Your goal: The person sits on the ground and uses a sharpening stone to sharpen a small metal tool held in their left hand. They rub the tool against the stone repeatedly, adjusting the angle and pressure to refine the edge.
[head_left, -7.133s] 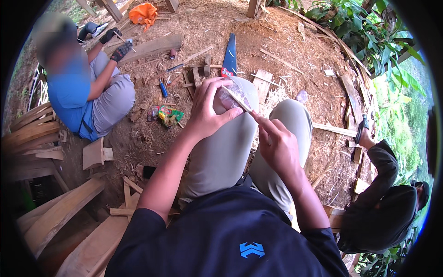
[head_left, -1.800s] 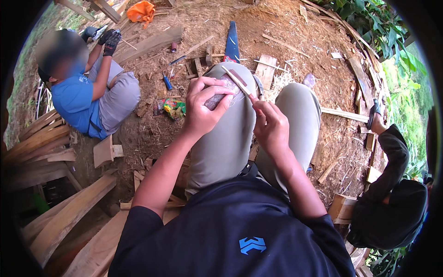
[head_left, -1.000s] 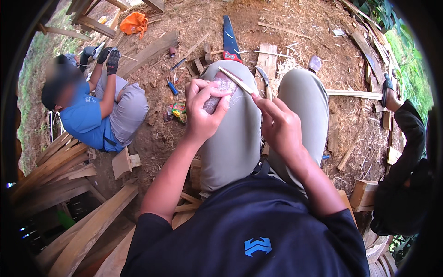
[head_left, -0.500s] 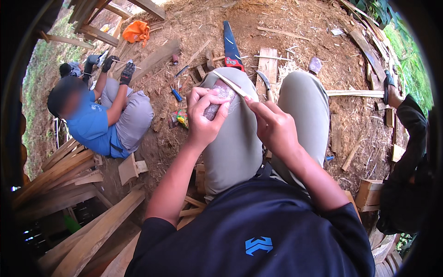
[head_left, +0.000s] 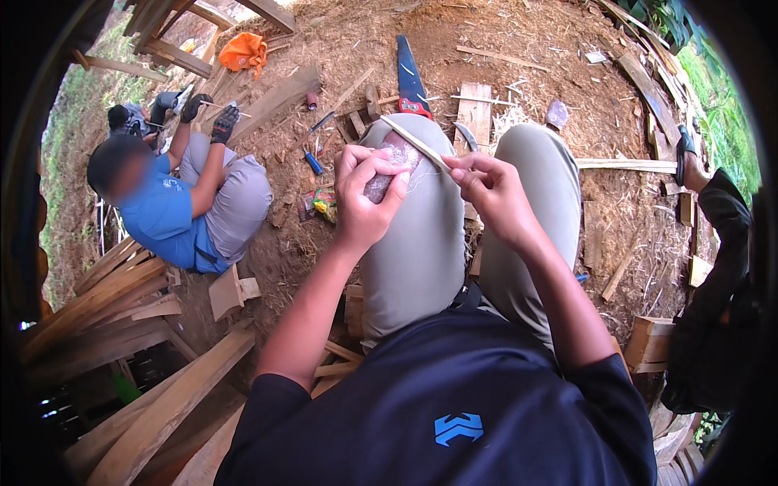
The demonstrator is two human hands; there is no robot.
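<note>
My right hand pinches the near end of a thin pale wooden stick, which slants up and left over my left knee. My left hand is closed on a flat, dusty reddish-grey piece that looks like sandpaper. The piece lies against my trouser leg, alongside the stick; fingers and stick hide part of it, so I cannot tell whether they touch everywhere. Fine pale fibres hang near my left fingertips. Just beyond my right hand, a curved knife blade shows between my knees.
A handsaw lies beyond my left knee, a blue-handled tool to its left. At left a person in blue squats holding a thin stick. Planks pile at lower left. Another person's leg is at right. Shavings litter the ground.
My right hand has moved slightly up and right, with the stick's near end in its fingers. The curved knife's handle is now hidden behind that hand. My left hand keeps its hold.
</note>
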